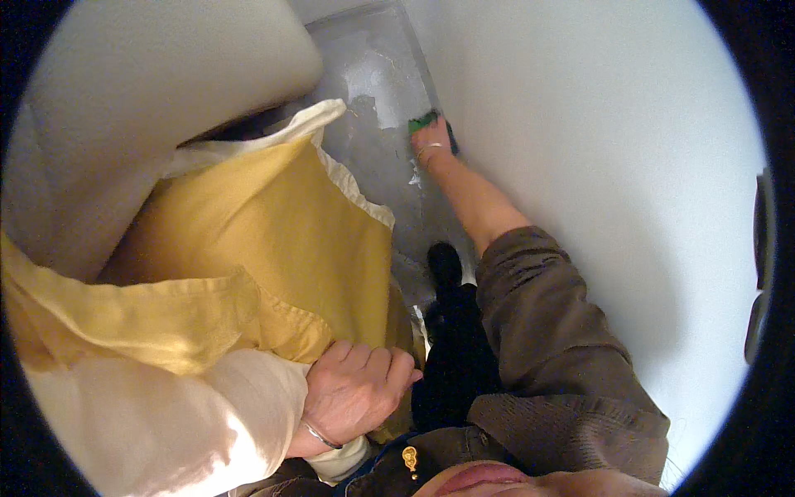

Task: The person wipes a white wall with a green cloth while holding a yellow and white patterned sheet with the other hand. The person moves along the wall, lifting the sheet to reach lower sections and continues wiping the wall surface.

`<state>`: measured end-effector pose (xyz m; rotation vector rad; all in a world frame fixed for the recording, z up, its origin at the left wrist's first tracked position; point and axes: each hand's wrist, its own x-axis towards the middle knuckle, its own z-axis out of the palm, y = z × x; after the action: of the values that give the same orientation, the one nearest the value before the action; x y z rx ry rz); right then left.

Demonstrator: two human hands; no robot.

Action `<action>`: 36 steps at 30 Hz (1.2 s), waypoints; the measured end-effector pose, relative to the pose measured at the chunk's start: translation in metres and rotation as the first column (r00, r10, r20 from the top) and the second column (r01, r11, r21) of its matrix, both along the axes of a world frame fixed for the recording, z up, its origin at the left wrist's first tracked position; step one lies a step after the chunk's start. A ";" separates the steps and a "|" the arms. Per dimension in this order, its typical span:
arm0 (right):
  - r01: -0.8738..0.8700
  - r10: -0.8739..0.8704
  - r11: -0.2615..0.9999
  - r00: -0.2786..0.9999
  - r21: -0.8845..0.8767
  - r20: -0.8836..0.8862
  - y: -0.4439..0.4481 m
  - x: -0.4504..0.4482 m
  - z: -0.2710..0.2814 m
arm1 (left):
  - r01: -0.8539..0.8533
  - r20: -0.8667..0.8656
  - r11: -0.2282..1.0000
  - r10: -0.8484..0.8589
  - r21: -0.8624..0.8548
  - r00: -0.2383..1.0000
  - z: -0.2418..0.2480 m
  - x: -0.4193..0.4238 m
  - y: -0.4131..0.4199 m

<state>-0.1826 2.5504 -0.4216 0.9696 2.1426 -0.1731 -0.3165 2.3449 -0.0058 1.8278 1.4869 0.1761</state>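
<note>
My right hand (430, 138) reaches down to the grey floor beside the pale wall, with its fingers closed on a green cloth or pad (423, 122). Wet-looking shiny patches show on the floor (372, 143) near it. At the bottom centre my left hand (360, 388) grips the gathered edge of a yellow fabric cover (292, 230) with a white border. The fabric hangs in folds to the left of my legs. Most of my left fingertips are hidden under the hand.
A large beige upholstered piece (186, 68) stands at the upper left, close to the fabric. The pale wall (590, 124) rises along the right side. My dark shoe (445, 264) is on the floor between fabric and wall. Dark objects (759, 261) show at the far right rim.
</note>
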 end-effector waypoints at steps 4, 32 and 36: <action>0.886 -0.939 0.315 0.239 -0.340 -0.248 0.030 -0.052 0.027 | -0.001 0.030 1.000 0.000 0.009 1.000 -0.002 -0.002 0.000; -0.054 -0.712 -0.288 -0.656 -0.956 0.251 0.139 -0.206 0.098 | 0.018 0.150 0.999 -0.024 0.039 0.988 -0.014 0.000 0.002; -0.215 -0.581 -0.227 -0.753 -0.950 0.309 0.163 -0.190 0.137 | 0.022 0.122 1.000 -0.023 0.010 0.992 -0.015 0.000 0.000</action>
<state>-0.3726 2.7133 -0.2842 -1.2228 -0.1211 2.0028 -0.3162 2.3453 -0.0213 1.8065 1.3819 0.2785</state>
